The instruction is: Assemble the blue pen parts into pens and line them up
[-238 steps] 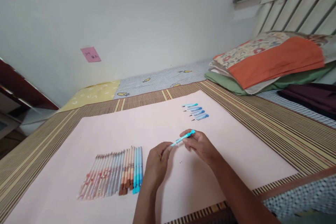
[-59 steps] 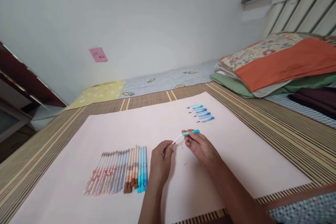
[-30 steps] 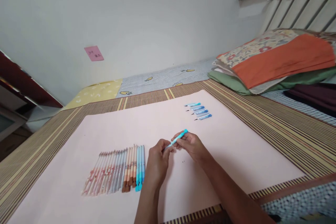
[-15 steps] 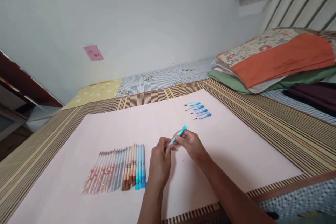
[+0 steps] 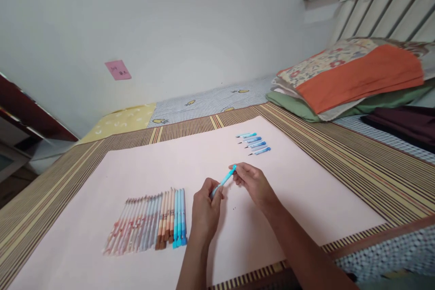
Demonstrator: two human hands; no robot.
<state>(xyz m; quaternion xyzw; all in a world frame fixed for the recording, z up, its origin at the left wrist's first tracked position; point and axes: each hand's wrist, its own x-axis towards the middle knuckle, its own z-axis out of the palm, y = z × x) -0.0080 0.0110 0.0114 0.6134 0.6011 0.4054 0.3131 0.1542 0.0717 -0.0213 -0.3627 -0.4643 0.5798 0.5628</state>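
Over the pink sheet, a light-blue pen [image 5: 227, 177] slants upward to the right between my hands. Its lower part is in the closed fingers of my left hand [image 5: 208, 201], which cover that end. My right hand [image 5: 251, 182] pinches the pen's top end between thumb and fingers. Left of my hands lies a row of pens [image 5: 149, 219], pinkish-clear ones, then brown-ended ones, with several blue pens [image 5: 179, 217] nearest my left hand. Beyond my right hand, several short blue pen pieces [image 5: 258, 143] with thin dark tips lie side by side.
The pink sheet [image 5: 163, 163] rests on a striped mat [image 5: 306, 145]. Folded cloths [image 5: 360, 81] are stacked at the back right, below a white radiator [image 5: 377, 13]. A pink note [image 5: 117, 70] is on the wall. Tiny dark specks [image 5: 234, 208] lie between my forearms.
My right fingers have shifted from the pen's middle up to its top end, and more of the blue barrel shows between my hands. My left hand keeps its hold.
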